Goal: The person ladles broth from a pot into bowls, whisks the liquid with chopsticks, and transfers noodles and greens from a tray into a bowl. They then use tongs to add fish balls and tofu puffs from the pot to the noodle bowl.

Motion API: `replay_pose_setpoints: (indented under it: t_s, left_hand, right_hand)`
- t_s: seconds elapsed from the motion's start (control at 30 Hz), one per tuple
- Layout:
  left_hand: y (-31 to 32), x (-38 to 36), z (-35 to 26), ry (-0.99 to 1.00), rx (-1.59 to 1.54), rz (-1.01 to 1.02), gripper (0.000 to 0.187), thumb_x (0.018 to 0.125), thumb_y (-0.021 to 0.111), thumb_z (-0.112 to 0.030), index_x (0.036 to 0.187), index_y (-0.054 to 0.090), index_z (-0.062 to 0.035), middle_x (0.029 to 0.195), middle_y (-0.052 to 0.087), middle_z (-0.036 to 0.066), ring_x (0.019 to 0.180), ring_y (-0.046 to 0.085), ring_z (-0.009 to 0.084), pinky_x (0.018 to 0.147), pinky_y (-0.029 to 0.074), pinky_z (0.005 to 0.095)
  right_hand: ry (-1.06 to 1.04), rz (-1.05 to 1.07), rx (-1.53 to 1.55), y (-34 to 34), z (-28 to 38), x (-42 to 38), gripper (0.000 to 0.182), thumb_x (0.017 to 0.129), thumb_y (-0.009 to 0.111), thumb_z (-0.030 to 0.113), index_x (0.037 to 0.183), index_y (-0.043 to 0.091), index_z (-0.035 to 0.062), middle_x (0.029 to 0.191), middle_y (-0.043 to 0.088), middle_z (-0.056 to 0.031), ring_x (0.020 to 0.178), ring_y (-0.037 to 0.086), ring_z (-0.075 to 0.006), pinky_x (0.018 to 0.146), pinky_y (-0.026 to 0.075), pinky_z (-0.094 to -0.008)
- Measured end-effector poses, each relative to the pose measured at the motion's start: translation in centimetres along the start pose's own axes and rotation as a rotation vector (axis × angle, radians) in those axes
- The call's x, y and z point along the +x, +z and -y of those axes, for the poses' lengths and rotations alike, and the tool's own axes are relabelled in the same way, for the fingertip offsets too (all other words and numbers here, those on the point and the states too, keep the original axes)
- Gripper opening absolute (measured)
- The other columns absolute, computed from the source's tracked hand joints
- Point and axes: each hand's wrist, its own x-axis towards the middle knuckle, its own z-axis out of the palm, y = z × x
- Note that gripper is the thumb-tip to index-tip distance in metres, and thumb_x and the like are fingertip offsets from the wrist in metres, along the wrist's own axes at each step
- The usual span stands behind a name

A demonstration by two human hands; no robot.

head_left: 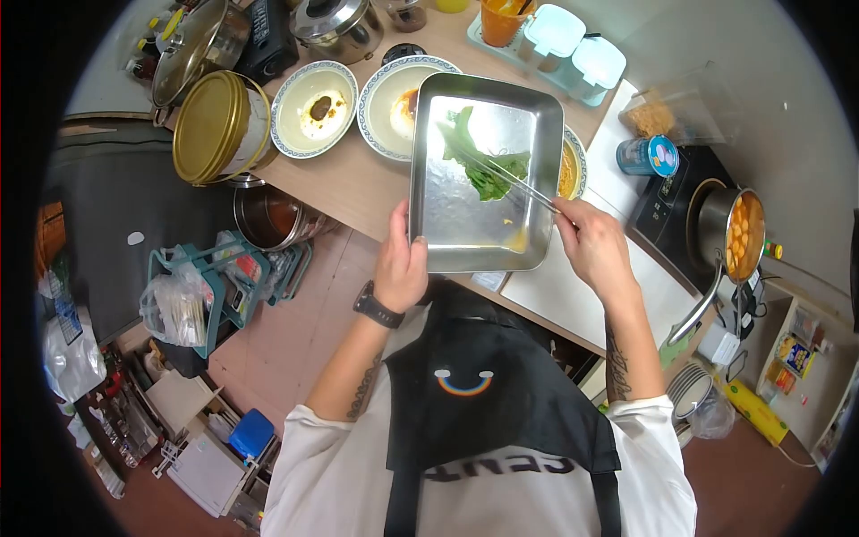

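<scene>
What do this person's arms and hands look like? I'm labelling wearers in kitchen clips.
Both hands are bare, with no gloves. The left hand has a black wristwatch at the wrist. Dark tattoos run along both forearms. White short sleeves end near the elbows, and a black apron with a small rainbow mark covers the chest. The right hand shows no watch.

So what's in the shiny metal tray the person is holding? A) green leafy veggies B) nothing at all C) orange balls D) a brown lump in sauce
A: green leaves lie in the metal tray, which the left hand grips at its edge while the right hand pokes them with metal chopsticks.
</scene>
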Motion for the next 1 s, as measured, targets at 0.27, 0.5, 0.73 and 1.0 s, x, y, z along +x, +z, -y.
replay_pose_setpoints:
  t_s: [0.27,0.5,0.73,1.0]
  left_hand:
    - [-1.4,0.1,0.4,-0.062,-0.008,-0.059,0.054,0.091,0.041,-0.006,0.143,0.031,0.007,0.13,0.054,0.03,0.121,0.054,0.0401,0.103,0.04,0.0419]
    - [-4.8,-0.7,1.1,-0.147,-0.069,-0.14,0.055,0.091,0.039,-0.004,0.145,0.032,0.0067,0.136,0.049,0.019,0.123,0.048,0.0246,0.107,0.034,0.0314]
    - [-5.8,-1.2,2.4,-0.127,-0.063,-0.2,0.057,0.091,0.039,-0.004,0.146,0.031,0.0055,0.138,0.048,0.021,0.125,0.048,0.0278,0.108,0.034,0.0339]
    - [-6.6,-1.1,2.8,-0.153,-0.03,-0.2,0.057,0.092,0.041,-0.006,0.147,0.03,0.0043,0.14,0.047,0.024,0.126,0.049,0.0321,0.107,0.036,0.0372]
  right_hand:
    - [0.328,0.068,0.41,-3.7,0.7,-1.2,0.022,0.09,0.063,0.006,0.109,0.07,-0.004,0.084,0.07,-0.0136,0.065,0.065,-0.0193,0.061,0.052,-0.0308]
    - [0.328,-0.056,0.363,-9.0,0.3,-4.8,0.022,0.09,0.062,0.003,0.108,0.068,-0.0082,0.079,0.065,-0.0088,0.06,0.058,-0.011,0.055,0.046,-0.0242]
    - [0.392,0.061,0.084,-2.1,-2.8,-4.6,0.022,0.088,0.064,0.01,0.106,0.071,-0.0016,0.1,0.07,-0.0222,0.084,0.069,-0.0371,0.079,0.054,-0.0399]
    - [0.455,0.128,-0.054,-2.9,0.8,-4.5,0.025,0.089,0.062,0.015,0.109,0.07,0.0019,0.104,0.069,-0.022,0.094,0.067,-0.0394,0.086,0.052,-0.0439]
